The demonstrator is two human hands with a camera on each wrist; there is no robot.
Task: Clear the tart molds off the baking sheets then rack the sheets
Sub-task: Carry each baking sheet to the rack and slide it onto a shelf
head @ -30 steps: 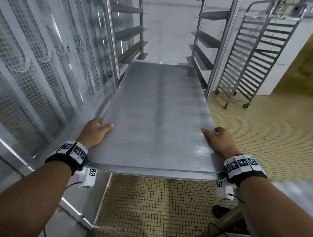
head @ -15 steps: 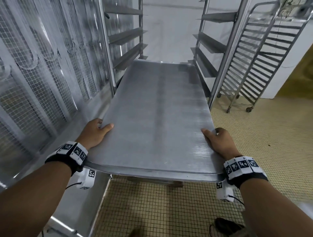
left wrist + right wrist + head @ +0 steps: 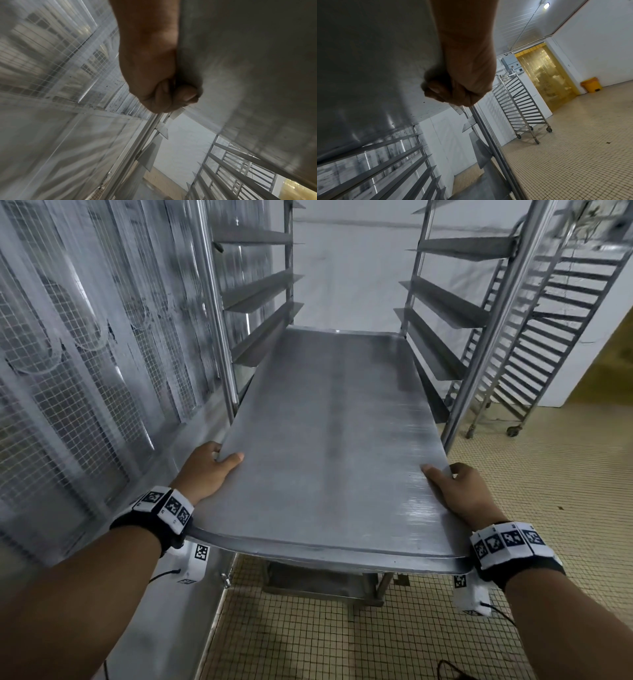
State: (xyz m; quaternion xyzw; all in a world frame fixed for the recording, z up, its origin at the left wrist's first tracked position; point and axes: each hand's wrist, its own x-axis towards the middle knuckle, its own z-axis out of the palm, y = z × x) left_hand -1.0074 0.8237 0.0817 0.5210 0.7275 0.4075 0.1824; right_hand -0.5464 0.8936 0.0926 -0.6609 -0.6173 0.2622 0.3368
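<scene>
A bare grey baking sheet (image 3: 335,446) is held level in front of me, with no molds on it. My left hand (image 3: 212,470) grips its left edge, thumb on top and fingers curled underneath (image 3: 171,94). My right hand (image 3: 455,491) grips the right edge the same way, fingers curled below (image 3: 447,93). The sheet's far end lies between the uprights of the steel rack (image 3: 219,337), level with its lower angled runners (image 3: 435,350). From below, the sheet's underside (image 3: 248,67) (image 3: 368,60) fills the wrist views.
A wire-mesh wall (image 3: 85,354) runs close along the left. A second wheeled rack (image 3: 548,344) stands at the right by a white wall. The floor is yellow tile (image 3: 555,474). A yellow strip curtain (image 3: 544,75) and yellow bin (image 3: 591,84) lie beyond.
I have stepped closer to the rack, and the sheet's far end has moved forward in between the rack's uprights and runners. Both hands keep the same grip.
</scene>
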